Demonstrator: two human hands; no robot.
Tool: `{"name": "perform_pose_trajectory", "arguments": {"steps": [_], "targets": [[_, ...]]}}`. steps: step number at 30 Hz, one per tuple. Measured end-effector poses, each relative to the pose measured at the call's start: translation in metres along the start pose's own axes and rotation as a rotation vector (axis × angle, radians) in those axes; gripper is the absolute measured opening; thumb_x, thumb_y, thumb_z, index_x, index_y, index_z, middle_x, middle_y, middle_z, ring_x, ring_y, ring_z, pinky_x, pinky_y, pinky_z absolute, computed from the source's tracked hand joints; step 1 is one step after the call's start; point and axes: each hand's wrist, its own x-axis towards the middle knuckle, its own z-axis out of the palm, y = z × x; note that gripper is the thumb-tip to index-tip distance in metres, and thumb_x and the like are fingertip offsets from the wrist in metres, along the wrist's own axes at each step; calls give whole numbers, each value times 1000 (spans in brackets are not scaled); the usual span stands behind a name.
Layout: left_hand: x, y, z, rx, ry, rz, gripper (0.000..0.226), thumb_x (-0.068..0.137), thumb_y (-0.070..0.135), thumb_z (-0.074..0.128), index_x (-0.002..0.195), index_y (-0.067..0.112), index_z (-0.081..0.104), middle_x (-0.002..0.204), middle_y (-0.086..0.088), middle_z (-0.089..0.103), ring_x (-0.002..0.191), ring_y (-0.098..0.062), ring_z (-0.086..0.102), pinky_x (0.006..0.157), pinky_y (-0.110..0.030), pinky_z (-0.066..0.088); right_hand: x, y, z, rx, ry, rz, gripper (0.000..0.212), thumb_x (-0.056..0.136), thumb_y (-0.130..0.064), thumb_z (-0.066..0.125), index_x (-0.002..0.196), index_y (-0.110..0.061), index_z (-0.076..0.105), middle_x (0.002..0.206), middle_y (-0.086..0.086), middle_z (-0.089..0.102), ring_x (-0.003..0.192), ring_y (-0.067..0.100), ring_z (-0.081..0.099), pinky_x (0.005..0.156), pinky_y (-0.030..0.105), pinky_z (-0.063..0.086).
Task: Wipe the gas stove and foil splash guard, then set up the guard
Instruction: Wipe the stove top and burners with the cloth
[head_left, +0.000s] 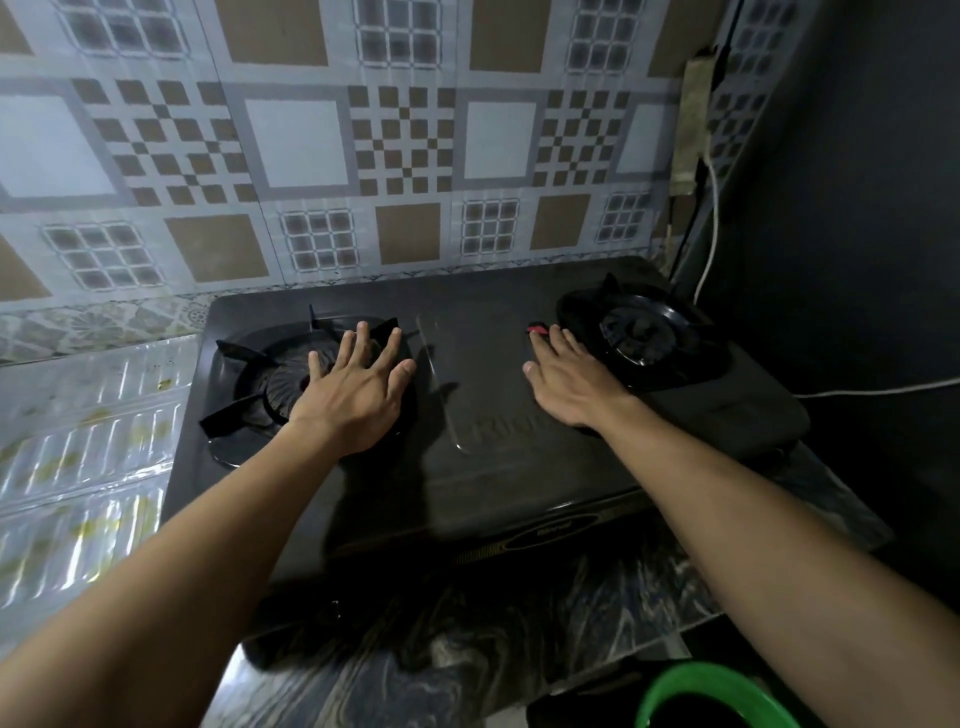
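A: Nearest the viewer?
B: A green basin rim at the counter edge; beyond it, the black gas stove.
A: The hands?
B: Left hand, fingers spread, empty, over the left burner. Right hand, fingers extended, flat beside the right burner, fingertips at a small red object.
A: The guard?
B: The foil splash guard lies flat left of the stove, clear of both hands.

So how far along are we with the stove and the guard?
Nothing looks finished. The foil splash guard lies flat beside the stove, stained and not set up. Both hands are spread open and empty: the left hand over the left burner, the right hand beside the right burner. No cloth is in view. Wiping both and standing the guard remain.
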Motion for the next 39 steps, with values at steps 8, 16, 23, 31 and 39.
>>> {"name": "perform_pose_trajectory", "arguments": {"steps": [8, 16, 23, 31, 39], "targets": [[-9, 1, -12, 52, 54, 1, 64, 101, 55, 18, 157, 30, 3, 166, -9, -7, 152, -34, -4, 113, -70, 1, -55, 8, 21, 121, 144, 57, 57, 105, -38, 24, 156, -14, 15, 165, 11, 4, 152, 23, 1, 122, 37, 1], [-19, -2, -4, 30, -15, -13, 63, 102, 50, 19, 157, 28, -2, 166, -11, -6, 152, -36, -6, 113, -71, 4, -58, -58, 30, 163, 166, -87, 46, 105, -27, 27, 149, -14, 33, 164, 10, 16, 152, 22, 8, 122, 39, 3], [-15, -4, -5, 4, -71, -30, 63, 102, 50, 21, 157, 31, -4, 166, -9, -9, 151, -36, -10, 113, -71, 1, -93, -126, 56, 178, 211, -276, 43, 104, -20, 30, 144, -11, 42, 159, 11, 30, 150, 22, 16, 122, 39, 9], [-18, -3, -4, 16, -61, -46, 63, 100, 55, 14, 156, 34, -6, 165, -9, -13, 151, -34, -12, 113, -71, -2, -136, -132, 87, 67, 365, -469, 39, 97, -23, 41, 128, -9, 61, 146, 10, 51, 142, 23, 37, 119, 37, 25], [-20, 1, 0, 83, 8, -43, 64, 99, 56, 8, 157, 30, -4, 166, -8, -9, 152, -32, -9, 113, -71, -4, -134, -65, 71, 81, 371, -292, 47, 104, -30, 33, 146, -14, 45, 156, 7, 38, 148, 18, 26, 122, 35, 15]]}}
